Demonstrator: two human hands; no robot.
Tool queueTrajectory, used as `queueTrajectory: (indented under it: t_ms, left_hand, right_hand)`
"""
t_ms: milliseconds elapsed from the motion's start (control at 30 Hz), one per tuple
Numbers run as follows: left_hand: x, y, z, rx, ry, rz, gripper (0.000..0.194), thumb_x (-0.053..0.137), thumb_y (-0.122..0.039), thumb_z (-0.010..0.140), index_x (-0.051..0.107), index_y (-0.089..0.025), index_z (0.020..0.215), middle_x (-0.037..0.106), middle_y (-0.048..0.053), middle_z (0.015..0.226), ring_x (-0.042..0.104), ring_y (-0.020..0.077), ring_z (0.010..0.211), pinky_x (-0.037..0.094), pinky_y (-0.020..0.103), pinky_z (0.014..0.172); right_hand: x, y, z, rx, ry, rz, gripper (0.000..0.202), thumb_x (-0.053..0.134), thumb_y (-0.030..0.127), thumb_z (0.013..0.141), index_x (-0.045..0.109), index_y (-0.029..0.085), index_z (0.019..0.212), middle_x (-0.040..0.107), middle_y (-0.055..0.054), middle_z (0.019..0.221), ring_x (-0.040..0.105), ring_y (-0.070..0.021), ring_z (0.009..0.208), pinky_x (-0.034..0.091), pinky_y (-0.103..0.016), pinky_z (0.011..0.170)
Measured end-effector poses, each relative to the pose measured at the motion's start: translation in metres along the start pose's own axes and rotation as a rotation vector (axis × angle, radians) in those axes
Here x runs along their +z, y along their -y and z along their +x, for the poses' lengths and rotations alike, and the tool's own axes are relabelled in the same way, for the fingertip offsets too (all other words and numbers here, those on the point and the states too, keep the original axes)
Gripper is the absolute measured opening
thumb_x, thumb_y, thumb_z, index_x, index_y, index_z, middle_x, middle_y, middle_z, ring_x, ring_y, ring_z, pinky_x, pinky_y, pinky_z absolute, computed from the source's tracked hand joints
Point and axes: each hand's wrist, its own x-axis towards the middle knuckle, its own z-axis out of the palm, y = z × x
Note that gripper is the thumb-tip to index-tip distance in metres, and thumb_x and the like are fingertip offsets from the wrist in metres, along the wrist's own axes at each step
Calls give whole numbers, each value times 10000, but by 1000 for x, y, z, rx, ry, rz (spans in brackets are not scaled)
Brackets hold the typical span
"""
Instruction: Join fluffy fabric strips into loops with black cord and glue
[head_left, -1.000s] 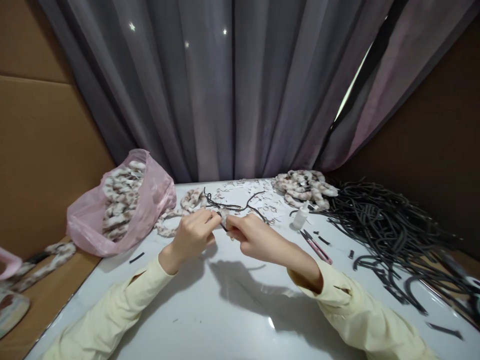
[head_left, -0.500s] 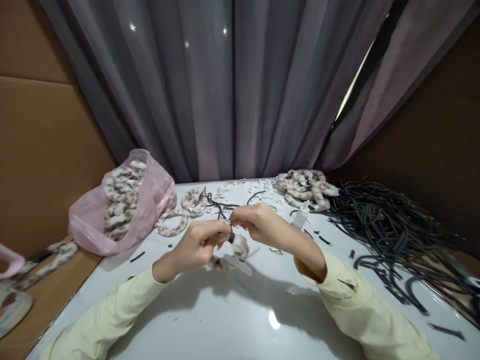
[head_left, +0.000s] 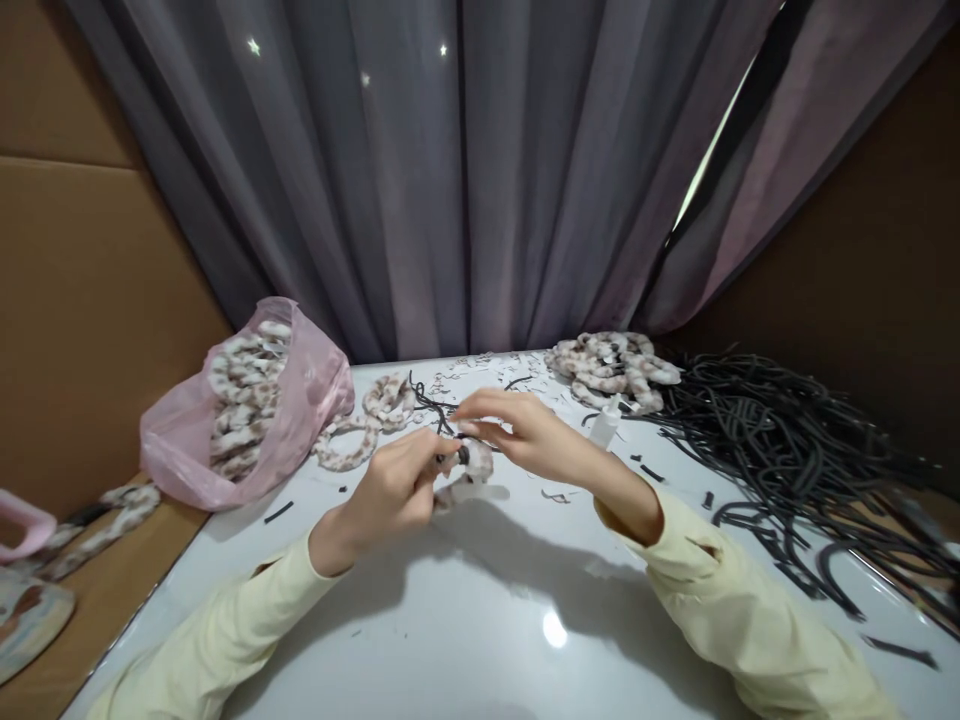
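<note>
The curled left hand (head_left: 401, 485) slants from the near left, fingers pinching a brown-and-white plush loop (head_left: 480, 462) at its black band (head_left: 463, 456) above the bench (head_left: 450, 640). The right hand (head_left: 529, 437) arches from the right, fingers loosely extended beside the loop; whether they grip anything is unclear.

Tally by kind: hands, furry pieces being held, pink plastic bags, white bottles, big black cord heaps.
Hands, left and right: 2
Held furry piece: 1
Pink plastic bag: 1
White bottle: 1
Big black cord heap: 1
Total: 6
</note>
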Motion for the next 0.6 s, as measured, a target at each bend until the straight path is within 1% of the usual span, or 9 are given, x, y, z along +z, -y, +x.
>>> queueTrajectory:
  t_ms: [67,100,133,200,267,333,400,467,600]
  left_hand:
    - [5,8,-1,-146,-12,4,229,364,-11,729,496,-183,805,550,-17,605,495,99,496,399,195,501]
    - [8,12,-1,-255,-11,-16,174,383,-45,757,483,-185,781,549,-22,598,486,97,483,388,197,488]
    - [11,17,0,-379,-9,-49,114,410,-93,786,474,-187,773,550,-28,595,471,93,462,371,195,470]
    - [15,23,1,-596,-34,-155,35,458,-195,818,463,-188,785,551,-41,597,422,78,420,333,189,437]
    - [17,26,2,-742,-77,-325,94,484,-271,823,450,-188,797,543,-47,604,385,66,407,306,181,417]
    - [19,26,3,-844,-114,-520,146,505,-314,814,436,-186,800,529,-48,612,381,60,417,295,174,410]
    - [20,24,4,-925,-139,-672,184,530,-336,797,426,-184,801,519,-49,621,392,55,428,294,169,414]
    - [20,22,3,-975,-148,-744,202,551,-342,782,432,-181,802,512,-49,629,411,57,447,305,169,428]
    - [18,18,3,-962,-106,-731,204,546,-361,787,448,-183,806,505,-54,606,429,73,456,329,179,437]
  right_hand:
    - [1,7,-1,27,-252,-44,164,494,203,849,648,165,891,668,-85,936,599,-192,887,450,-322,809]
    - [2,11,-2,79,-308,-12,163,502,201,845,653,171,900,679,-79,922,616,-194,869,466,-328,800]
    - [3,14,-4,154,-296,50,165,509,199,840,660,173,902,692,-70,881,636,-191,817,490,-324,763]
    - [7,18,-5,328,-143,204,184,523,198,828,675,162,926,705,-62,807,660,-183,712,527,-315,685]
    - [15,16,-6,469,19,329,244,511,183,826,665,136,1009,705,-69,797,667,-174,664,548,-315,659]
    - [26,11,-4,539,82,445,303,476,159,833,629,118,1091,691,-79,858,672,-171,711,563,-308,660]
    - [38,6,-2,573,72,603,318,440,131,836,606,119,1107,651,-89,961,663,-170,803,573,-275,626]
    - [49,3,1,605,35,759,292,436,132,841,591,127,1088,608,-92,1020,647,-161,839,573,-242,580]
    - [63,-1,4,610,-42,918,169,496,204,849,601,130,959,601,-64,889,630,-138,751,559,-225,540]
